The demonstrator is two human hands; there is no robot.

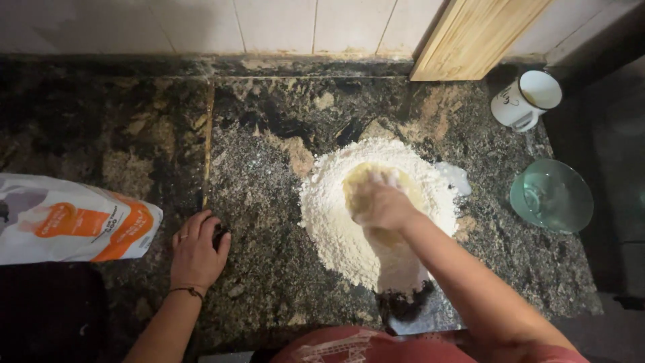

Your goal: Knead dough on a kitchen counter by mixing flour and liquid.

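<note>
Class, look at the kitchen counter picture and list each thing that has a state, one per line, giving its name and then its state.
flour mound: heaped on the counter, hollowed in the middle, yellowish wet mix inside
right hand: in the hollow, floury, fingers curled
left hand: flat on the counter, holding nothing
flour bag: lying on its side
white mug: tipped toward the camera, inside looks empty
glass bowl: upright, looks empty
wooden board: leaning on the tiled wall

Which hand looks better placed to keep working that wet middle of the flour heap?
The right hand: it is already in the yellowish well of the flour mound, coated in flour. The left hand lies flat on the counter, apart from the mound.
</note>
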